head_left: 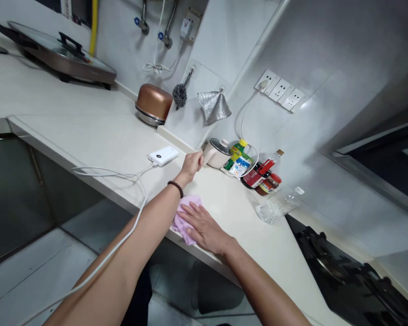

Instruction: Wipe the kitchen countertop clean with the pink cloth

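On the worktop [98, 131], keep your right hand [204, 228] spread flat on the pink cloth [181, 222] while your left hand [191, 165], closed round the handle of the small pot [219, 154], lifts rather than drags it.

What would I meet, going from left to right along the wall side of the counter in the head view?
Lidded griddle → copper pot → scrubbing brush → silver cloth → white pot → green bottle → red-capped jars → clear bottle → black stove.

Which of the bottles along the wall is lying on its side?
The clear plastic bottle beside the stove; the green bottle with the yellow cap stands upright.
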Motion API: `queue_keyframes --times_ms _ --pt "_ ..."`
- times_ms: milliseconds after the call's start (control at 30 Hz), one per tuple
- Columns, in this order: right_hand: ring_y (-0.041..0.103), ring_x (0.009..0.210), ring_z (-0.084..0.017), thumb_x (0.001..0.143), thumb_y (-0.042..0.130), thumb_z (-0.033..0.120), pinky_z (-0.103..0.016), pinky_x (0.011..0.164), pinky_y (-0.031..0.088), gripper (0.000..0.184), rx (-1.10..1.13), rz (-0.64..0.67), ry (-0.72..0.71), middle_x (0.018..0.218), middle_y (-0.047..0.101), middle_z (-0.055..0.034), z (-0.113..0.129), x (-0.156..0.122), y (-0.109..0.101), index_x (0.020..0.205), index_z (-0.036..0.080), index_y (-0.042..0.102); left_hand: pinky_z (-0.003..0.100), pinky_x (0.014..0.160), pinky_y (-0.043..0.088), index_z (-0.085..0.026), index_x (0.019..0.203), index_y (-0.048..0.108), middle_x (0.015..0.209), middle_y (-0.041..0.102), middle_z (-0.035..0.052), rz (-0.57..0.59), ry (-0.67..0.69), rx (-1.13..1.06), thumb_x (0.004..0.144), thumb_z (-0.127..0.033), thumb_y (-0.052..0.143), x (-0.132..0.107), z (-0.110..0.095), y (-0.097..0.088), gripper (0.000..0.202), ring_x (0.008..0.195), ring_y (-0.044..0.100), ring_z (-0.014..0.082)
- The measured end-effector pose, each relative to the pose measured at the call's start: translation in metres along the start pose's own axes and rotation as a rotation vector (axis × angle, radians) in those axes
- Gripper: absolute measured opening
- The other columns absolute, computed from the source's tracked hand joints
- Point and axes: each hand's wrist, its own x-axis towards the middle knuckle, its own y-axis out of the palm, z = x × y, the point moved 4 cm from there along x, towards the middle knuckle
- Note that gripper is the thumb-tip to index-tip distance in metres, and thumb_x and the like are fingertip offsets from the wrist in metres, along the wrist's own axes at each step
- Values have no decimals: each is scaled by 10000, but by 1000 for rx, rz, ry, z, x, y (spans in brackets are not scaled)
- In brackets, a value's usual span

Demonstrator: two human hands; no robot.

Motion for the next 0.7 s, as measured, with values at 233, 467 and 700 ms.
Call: queue_keyframes --times_ms 233,467,700 --pt "52 1576 -230 1054 296 527 -525 1280 80 595 16 -17 -38 1704 163 -2 9 24 -1 1609 319 238 245 450 136 -226 504 348 421 204 -85 49 -131 -250 841 -347 474 4 1 -4 380 392 165 68" --pt "104 1572 -215 1054 314 508 -509 1285 106 583 16 -108 170 1692 201 12 -38 -90 6 1609 356 225 272 527 227 -221 477 398 429 356 -33 46 -18 397 847 -375 449 -9 16 10 405 465 337 110" --pt "154 1564 -235 1046 307 521 -515 1281 151 585 -42 -199 466 1684 221 20 -100 -184 24 1606 374 223 319 582 226 -203 528 565 538 586 52 446 50 1063 914 -337 429 -38 40 46 431 583 516 171"
